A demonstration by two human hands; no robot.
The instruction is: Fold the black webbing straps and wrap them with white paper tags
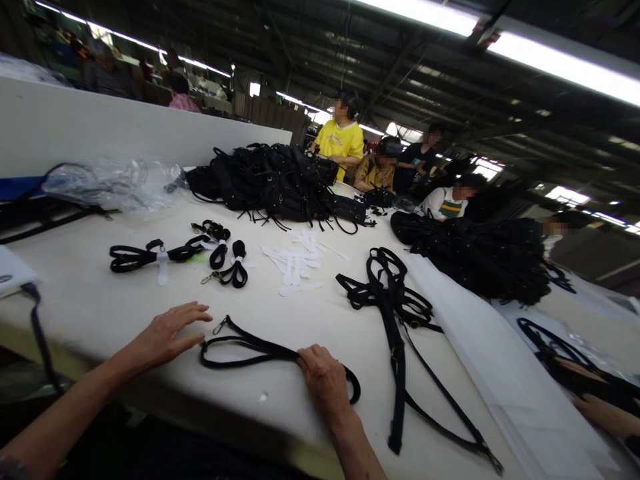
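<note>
1. Black strap (286, 353): lies folded in loops near the front edge of the white desk (75, 283).
2. Right hand (325, 379): fingers grasp the strap near its rightmost loop.
3. Left hand (173, 333): fingers released, spread just beside the snap hook (219, 327).
4. Bundled straps (239, 272) and white strips (296, 263): lie beyond both hands.

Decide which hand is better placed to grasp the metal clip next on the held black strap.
Probably the left hand: it looks empty and is nearer the metal clip, while the right hand grips the black strap farther along.
</note>
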